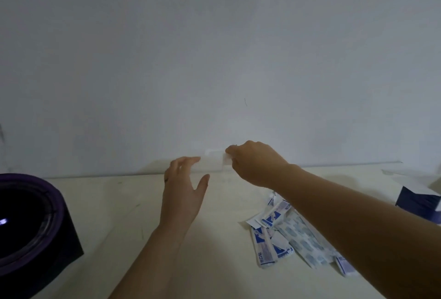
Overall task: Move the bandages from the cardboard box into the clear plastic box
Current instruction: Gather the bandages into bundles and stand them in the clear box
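Right hand: fingers curled, thumb and fingertips pinched on the right end of the clear plastic box. The pinched part is pale and translucent; whether it is a lid edge or a latch cannot be told.

Left hand: fingers straight and apart, thumb spread, holding nothing. Its fingertips are just beside the left end of the same box; contact cannot be confirmed.

The clear plastic box stands at the far edge of the worktop, against the wall, with its long axis left to right between the two hands.

The bandages lie in a loose pile on the worktop, not in either box. The pile is nearer the person than the clear plastic box and to its right, partly under the right forearm. Most strips run diagonally, from near right to far left.

The cardboard box stands at the right edge of view, well apart from the clear plastic box.

Judgement: the container is being opened or positioned. The right hand is nearer the pile; the transfer runs from the pile away from the person and leftward.
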Demonstrator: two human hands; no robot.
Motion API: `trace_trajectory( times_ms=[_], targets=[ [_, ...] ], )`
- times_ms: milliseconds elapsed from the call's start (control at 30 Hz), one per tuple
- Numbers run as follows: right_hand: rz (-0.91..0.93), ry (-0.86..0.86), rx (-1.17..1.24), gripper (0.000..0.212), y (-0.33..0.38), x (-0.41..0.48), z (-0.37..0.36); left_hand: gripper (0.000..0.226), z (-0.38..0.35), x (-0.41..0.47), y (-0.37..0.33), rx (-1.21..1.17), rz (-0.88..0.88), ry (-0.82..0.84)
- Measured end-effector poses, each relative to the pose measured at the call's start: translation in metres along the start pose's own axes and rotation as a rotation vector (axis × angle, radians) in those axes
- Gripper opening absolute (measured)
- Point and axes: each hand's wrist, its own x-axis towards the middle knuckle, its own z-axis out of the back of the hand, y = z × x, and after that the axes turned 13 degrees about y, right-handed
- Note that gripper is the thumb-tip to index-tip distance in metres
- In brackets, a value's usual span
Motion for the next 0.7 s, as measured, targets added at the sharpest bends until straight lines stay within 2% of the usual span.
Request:
trace_trajectory(
  times_ms=[133,367,467,600,700],
  targets=[
    [-0.048,-0.143,0.043,0.033,0.002,0.007,-0.007,0.061,0.003,0.001,0.002,-0.201,0.071,-0.024],
    [-0.098,-0.288,0.135,0.032,0.003,0.035,0.012,0.088,0.013,0.004,-0.003,-0.336,0.122,-0.044],
    [-0.078,-0.355,0.113,0.029,0.007,0.045,0.023,0.086,0.017,0.01,0.001,-0.387,0.227,-0.017],
    [-0.115,-0.402,0.088,0.028,0.009,0.061,0.029,0.071,0.02,0.019,0.017,-0.543,0.382,0.137],
    [-0.161,-0.471,0.048,0.029,0.006,0.068,0.027,0.061,0.023,0.018,0.022,-0.525,0.392,0.097]
  ],
)
